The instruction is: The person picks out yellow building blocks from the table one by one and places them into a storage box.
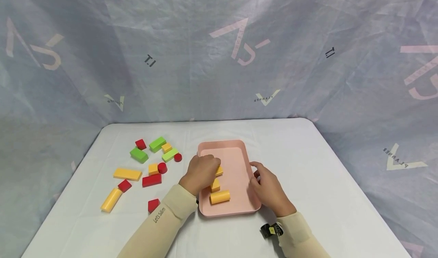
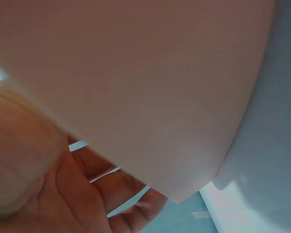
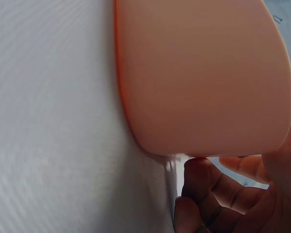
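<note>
A pink rectangular tray (image 1: 236, 189) stands on the table between my hands. My left hand (image 1: 202, 171) reaches over its left wall, fingers curled down around a yellow block (image 1: 219, 171) that shows at their edge; the fingertips are hidden. Close by in the tray lie another yellow block (image 1: 215, 185) and a yellow cylinder (image 1: 220, 197). My right hand (image 1: 270, 189) rests beside the right wall, its loosely bent fingers against the tray's outside. In both wrist views the tray wall (image 2: 136, 87) (image 3: 203, 77) covers much of the scene, with fingers beyond it.
Left of the tray lie several loose blocks: red ones like the bar (image 1: 152, 180), green ones like the block (image 1: 138, 155), a yellow plank (image 1: 127, 174) and a yellow cylinder (image 1: 111, 200). A patterned grey curtain (image 1: 191, 60) hangs behind the white table (image 1: 308, 174).
</note>
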Tool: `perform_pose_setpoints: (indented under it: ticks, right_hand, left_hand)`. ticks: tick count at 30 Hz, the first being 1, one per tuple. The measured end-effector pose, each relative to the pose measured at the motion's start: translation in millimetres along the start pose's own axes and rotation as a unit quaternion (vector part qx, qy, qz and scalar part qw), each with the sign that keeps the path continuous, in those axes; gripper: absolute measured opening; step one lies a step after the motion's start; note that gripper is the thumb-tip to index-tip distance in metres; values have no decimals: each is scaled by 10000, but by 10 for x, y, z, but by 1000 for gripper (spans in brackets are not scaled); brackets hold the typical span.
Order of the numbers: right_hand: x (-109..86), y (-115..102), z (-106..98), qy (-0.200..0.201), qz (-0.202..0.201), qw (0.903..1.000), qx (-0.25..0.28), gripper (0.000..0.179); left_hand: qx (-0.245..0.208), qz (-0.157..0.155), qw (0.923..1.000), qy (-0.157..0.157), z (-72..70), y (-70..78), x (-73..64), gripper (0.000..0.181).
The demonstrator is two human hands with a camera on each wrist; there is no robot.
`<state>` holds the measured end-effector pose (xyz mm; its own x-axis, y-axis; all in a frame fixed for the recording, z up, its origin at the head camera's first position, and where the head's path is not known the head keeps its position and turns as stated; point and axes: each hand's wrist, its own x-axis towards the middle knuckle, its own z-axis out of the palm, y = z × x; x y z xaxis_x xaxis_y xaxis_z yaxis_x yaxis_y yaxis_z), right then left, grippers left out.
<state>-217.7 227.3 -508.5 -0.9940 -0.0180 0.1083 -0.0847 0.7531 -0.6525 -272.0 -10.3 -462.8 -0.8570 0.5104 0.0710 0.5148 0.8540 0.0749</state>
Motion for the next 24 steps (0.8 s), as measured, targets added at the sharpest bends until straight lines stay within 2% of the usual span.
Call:
perform_pose_setpoints:
  ticks: [9,24]
  right_hand:
    - [-14,-1,1,-72,75,9999,72,53]
    - [-4,8,0,-15,2,10000,27,53]
  left_hand:
    - [-48,21,9997,-223,6,6,-18,15]
    - [-250,-17,9992,-298,5,18,-26,17]
